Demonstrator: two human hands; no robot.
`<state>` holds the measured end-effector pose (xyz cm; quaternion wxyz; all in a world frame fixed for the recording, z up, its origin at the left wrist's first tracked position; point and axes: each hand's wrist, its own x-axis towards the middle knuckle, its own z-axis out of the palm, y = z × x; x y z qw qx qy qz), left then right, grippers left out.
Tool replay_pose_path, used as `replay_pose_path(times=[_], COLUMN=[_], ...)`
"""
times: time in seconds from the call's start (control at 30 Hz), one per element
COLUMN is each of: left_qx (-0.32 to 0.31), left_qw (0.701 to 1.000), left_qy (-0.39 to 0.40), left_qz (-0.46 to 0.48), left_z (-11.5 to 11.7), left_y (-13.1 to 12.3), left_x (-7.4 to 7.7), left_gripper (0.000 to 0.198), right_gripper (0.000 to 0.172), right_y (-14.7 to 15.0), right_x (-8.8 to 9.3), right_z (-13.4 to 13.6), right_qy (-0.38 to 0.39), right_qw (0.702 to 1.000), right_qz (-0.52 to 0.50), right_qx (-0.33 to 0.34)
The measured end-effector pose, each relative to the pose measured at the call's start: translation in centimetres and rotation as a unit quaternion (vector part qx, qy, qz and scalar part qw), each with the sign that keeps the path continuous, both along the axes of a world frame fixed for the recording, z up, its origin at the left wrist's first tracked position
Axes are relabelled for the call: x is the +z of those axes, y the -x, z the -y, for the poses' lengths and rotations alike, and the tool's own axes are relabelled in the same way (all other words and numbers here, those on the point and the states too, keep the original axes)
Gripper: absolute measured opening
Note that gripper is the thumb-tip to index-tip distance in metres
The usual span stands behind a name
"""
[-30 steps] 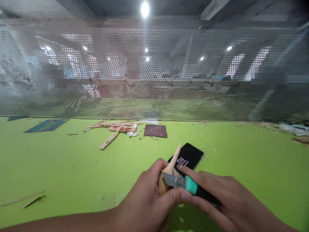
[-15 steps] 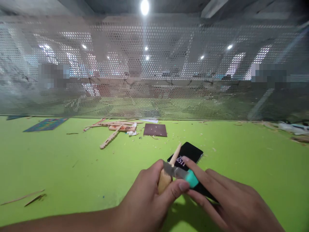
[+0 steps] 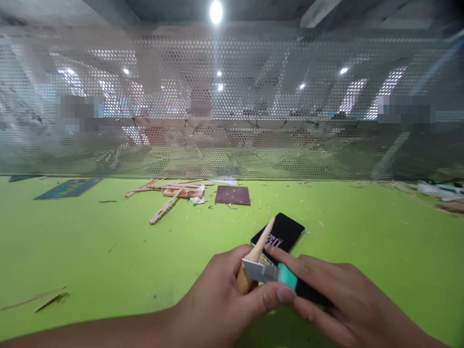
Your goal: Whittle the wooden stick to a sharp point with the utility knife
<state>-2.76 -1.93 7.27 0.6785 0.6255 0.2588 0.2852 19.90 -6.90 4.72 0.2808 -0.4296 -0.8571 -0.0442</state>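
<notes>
A pale wooden piece (image 3: 261,243), tapering to a thin point at its upper end, is gripped by my left hand (image 3: 226,290). My right hand (image 3: 337,295) is closed around a utility knife (image 3: 287,277) with a teal and black handle. Its wide grey blade lies across the wood just above my left thumb, and that thumb reaches close to the knife's handle. My right index finger stretches forward over the blade side. Small wood shavings (image 3: 264,260) sit beside the blade. Behind my hands a black phone (image 3: 286,233) lies flat with its screen lit.
Carved wooden sticks (image 3: 166,207) lie in a pile at the back, beside a dark brown square sheet (image 3: 232,195). A patterned sheet (image 3: 68,188) is at the far left. Thin splinters (image 3: 50,302) lie at left on the green table (image 3: 119,270). A perforated metal screen (image 3: 253,145) stands behind.
The knife blade has slid down the wooden piece toward my left hand, uncovering more of the tapered part. Shavings now show beside the blade. My right index finger has shifted slightly down and left.
</notes>
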Motion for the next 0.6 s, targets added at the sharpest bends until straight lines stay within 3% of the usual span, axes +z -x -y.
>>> replay_pose_path(times=[0.2,0.37,0.43,0.6], left_qx=[0.019,0.033,0.047,0.068], left_qw=[0.999,0.996,0.993,0.983], left_qy=[-0.029,-0.054,-0.067,-0.117], left_qz=[-0.025,-0.062,-0.088,-0.128], left_z=[0.2,0.5,0.6,0.8], left_y=[0.0,0.2,0.3,0.4], left_x=[-0.2,-0.3,-0.6,-0.9], left_gripper=[0.034,0.039,0.042,0.042], right_gripper=[0.055,0.053,0.049,0.052], right_y=[0.2,0.2,0.2,0.5], right_x=[0.3,1.1,1.2,1.2], right_z=[0.7,0.8,0.6,-0.3], right_qy=[-0.093,-0.121,-0.107,0.014], right_qw=[0.991,0.981,0.979,0.969], right_qz=[0.06,0.019,-0.031,-0.13], right_qx=[-0.07,-0.151,-0.17,-0.208])
